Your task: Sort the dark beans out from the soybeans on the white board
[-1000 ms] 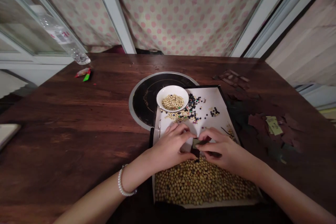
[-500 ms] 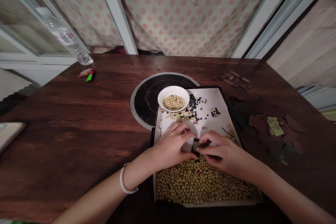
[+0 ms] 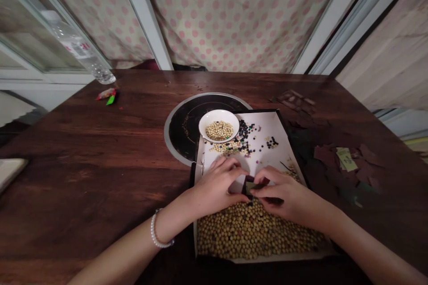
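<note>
Thumb and forefinger parted, the left hand [image 3: 219, 189] brackets a dark piece [image 3: 249, 178] beside the beads [image 3: 247, 236], probably to steady it; whether they press, I cannot tell. The right hand [image 3: 284, 190] apparently pinches an olive slip [image 3: 249, 185] there, its forefinger lower than 1 second ago.

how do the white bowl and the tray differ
The white bowl is round; the tray is four-sided. The white bowl is much smaller than the tray. The white bowl holds one heap of mostly pale pieces, while the tray has a mass of tan pieces at its near end and mixed pale and black pieces farther back. Both are white inside and hold small round pieces.
</note>
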Action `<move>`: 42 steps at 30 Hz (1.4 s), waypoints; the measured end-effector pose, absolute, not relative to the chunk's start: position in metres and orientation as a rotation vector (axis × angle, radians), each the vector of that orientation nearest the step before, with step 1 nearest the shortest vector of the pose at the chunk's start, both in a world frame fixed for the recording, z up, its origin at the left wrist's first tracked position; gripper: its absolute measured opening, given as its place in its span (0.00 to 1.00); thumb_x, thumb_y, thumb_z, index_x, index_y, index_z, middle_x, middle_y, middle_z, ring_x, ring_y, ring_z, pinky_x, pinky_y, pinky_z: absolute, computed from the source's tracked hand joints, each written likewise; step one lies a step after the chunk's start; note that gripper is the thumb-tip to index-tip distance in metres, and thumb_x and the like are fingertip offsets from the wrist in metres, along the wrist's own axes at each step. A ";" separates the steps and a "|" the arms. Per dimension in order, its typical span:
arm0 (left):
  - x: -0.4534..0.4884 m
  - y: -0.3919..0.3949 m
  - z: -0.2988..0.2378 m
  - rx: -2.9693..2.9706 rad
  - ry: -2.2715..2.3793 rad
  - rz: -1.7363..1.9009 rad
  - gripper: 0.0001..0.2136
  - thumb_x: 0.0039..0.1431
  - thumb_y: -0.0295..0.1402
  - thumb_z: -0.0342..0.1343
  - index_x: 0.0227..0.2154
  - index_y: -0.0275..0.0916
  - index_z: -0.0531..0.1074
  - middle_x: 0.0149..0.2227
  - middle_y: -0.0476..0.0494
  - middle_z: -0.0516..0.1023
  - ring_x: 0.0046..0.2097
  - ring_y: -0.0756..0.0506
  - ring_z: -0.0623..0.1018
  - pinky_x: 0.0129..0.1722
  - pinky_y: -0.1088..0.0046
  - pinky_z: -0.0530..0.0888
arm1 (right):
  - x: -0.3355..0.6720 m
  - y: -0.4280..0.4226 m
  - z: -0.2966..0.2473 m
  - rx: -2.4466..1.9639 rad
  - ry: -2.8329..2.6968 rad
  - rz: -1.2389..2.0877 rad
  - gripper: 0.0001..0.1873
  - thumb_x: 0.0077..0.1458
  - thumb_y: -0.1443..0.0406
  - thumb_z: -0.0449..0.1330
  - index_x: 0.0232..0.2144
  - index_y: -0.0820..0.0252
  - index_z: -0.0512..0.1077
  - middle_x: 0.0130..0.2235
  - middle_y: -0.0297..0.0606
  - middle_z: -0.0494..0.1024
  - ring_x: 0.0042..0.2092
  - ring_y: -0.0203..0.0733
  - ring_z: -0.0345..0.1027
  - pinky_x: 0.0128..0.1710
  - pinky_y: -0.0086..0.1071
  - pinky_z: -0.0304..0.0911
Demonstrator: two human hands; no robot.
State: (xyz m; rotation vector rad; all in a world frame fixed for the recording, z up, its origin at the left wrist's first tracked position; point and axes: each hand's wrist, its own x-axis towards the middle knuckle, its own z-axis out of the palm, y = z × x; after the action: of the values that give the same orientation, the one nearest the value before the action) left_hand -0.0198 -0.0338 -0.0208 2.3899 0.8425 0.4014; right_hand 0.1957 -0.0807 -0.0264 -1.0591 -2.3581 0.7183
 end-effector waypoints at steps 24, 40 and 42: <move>-0.019 -0.035 -0.019 2.403 0.864 0.371 0.22 0.46 0.36 0.67 0.46 0.42 0.72 0.45 0.42 0.68 0.50 0.36 0.68 0.52 0.53 0.66 | 0.198 -0.081 -0.028 -1.041 -2.356 0.656 0.15 0.50 0.77 0.56 0.37 0.60 0.76 0.42 0.44 0.71 0.46 0.44 0.65 0.44 0.37 0.66; -0.020 -0.035 -0.022 2.419 0.852 0.382 0.22 0.47 0.37 0.66 0.46 0.40 0.71 0.46 0.41 0.68 0.51 0.36 0.67 0.52 0.54 0.66 | 0.195 -0.083 -0.030 -1.055 -2.353 0.598 0.12 0.52 0.76 0.54 0.35 0.62 0.76 0.38 0.44 0.71 0.42 0.45 0.65 0.40 0.38 0.66; -0.020 -0.035 -0.022 2.414 0.854 0.388 0.22 0.47 0.37 0.67 0.46 0.40 0.71 0.45 0.41 0.68 0.51 0.36 0.68 0.52 0.54 0.67 | 0.195 -0.083 -0.030 -1.025 -2.367 0.603 0.12 0.53 0.75 0.55 0.35 0.61 0.76 0.38 0.44 0.71 0.42 0.45 0.65 0.39 0.37 0.66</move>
State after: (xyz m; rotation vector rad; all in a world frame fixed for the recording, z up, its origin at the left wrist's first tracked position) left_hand -0.0200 -0.0354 -0.0223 2.4141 0.8536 0.3875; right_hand 0.1948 -0.0830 -0.0299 -1.0246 -2.3672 0.6028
